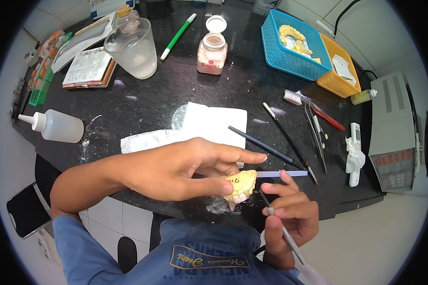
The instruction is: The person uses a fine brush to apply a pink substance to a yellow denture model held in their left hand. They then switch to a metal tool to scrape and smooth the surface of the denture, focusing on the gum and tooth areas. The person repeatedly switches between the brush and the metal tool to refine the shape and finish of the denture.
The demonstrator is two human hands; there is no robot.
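Observation:
My left hand (pixel 185 166) comes in from the left over the table's near edge. Its thumb and fingers grip a yellow plaster dental cast (pixel 240 183) with handwriting on it and pale teeth along its lower side. My right hand (pixel 295 216), right of the cast, pinches a slim metal dental instrument (pixel 290 241). The instrument's thin tip points up toward the cast, seemingly a small gap away. Just beyond the cast lies a flat lavender stick (pixel 283 174), its left end hidden behind the cast. White paper (pixel 214 121) is spread beyond my left hand.
Brushes (pixel 290 137), tweezers (pixel 315 130) and a toothbrush (pixel 293 97) lie to the right. Blue (pixel 271 59) and orange (pixel 352 90) baskets stand behind them. A powder jar (pixel 211 59), water glass (pixel 133 54) and squeeze bottle (pixel 62 126) stand farther back and left.

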